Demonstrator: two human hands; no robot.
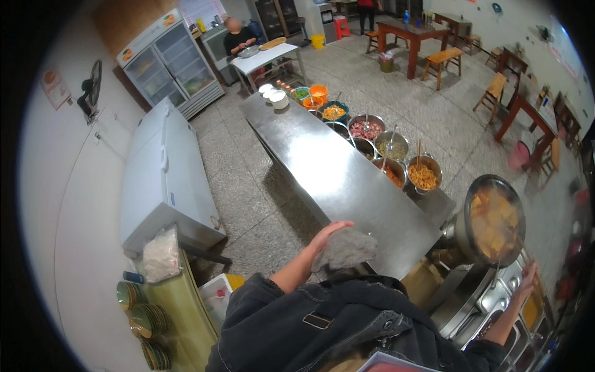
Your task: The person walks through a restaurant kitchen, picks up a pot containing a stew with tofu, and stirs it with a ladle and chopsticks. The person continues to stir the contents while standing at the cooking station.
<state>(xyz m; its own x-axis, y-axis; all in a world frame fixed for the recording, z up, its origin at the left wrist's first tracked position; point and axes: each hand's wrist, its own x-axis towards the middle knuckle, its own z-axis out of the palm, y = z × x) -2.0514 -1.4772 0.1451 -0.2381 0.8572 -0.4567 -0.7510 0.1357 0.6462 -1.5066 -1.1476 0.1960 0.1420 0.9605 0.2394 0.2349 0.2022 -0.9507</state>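
My left hand [329, 236] holds a crumpled grey cloth [349, 251] beside the near end of a long stainless steel table [372, 204]. Out at the right, my right hand [526, 278] is over the outer side of a counter with steel food pans [493, 297]. Its fingers are blurred, and I cannot tell whether they grip anything. Just beyond that hand stands a large dark-rimmed pot [468, 232] of steaming orange-brown food. A metal handle [497, 272] juts from the pot's near side.
Metal pots of food with utensils [424, 174] line the steel table's right side. White bowls [279, 99] stand at its far end. To the left are a chest freezer [148, 186] and stacked plates [151, 321]. A person [239, 39] sits at a white table [267, 58] farther back.
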